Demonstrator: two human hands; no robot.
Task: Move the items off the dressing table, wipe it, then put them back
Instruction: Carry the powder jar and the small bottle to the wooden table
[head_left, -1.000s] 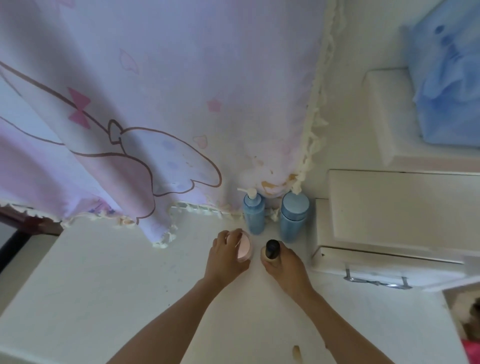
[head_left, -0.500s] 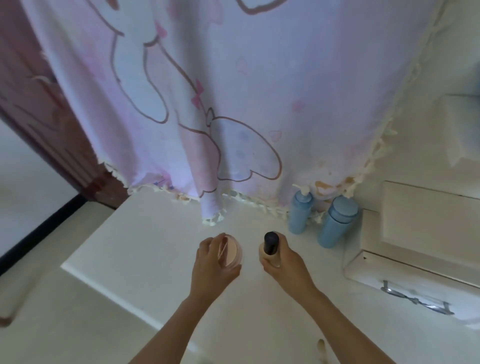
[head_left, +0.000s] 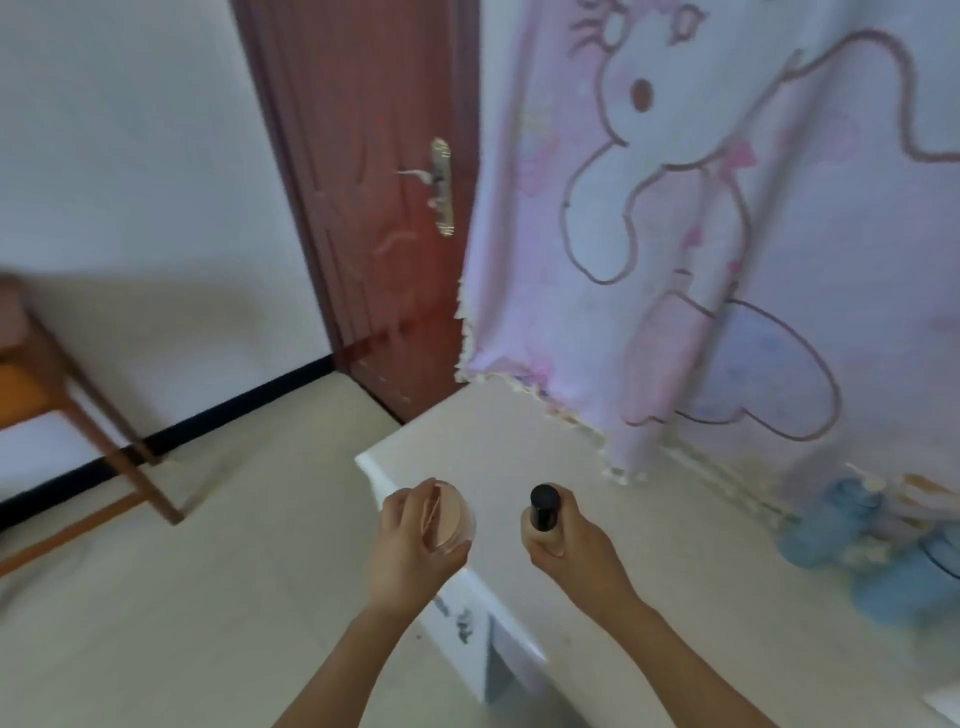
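Two small cosmetics are in our grip at once. The fingers (head_left: 413, 501) of our left hand (head_left: 410, 551) curl round the side of a round pink jar (head_left: 453, 519), its flat lid turned towards us, while those of our right hand (head_left: 576, 551) wrap the pale body of a foundation bottle (head_left: 545, 540) below its black cap (head_left: 544, 501). We judge both to be light. The bottle looks smooth and rigid, probably glass, so it could slip and would not forgive a drop. We hold it by the body, not the cap, which might pull free. We would take the jar by its wall and keep it level, in case the lid is loose. The jar hangs over the left edge of the white counter (head_left: 675, 597), and the bottle is just inside that edge. Farther along, at the back right, two blue bottles (head_left: 841, 519) stand close together under the hem of the cartoon curtain (head_left: 675, 260). They are too blurred to read their tops, though they seem bulkier and better suited to one hand each. Past the counter's end lie the pale floor (head_left: 208, 597), a wooden chair (head_left: 78, 415) and a red door (head_left: 374, 208).
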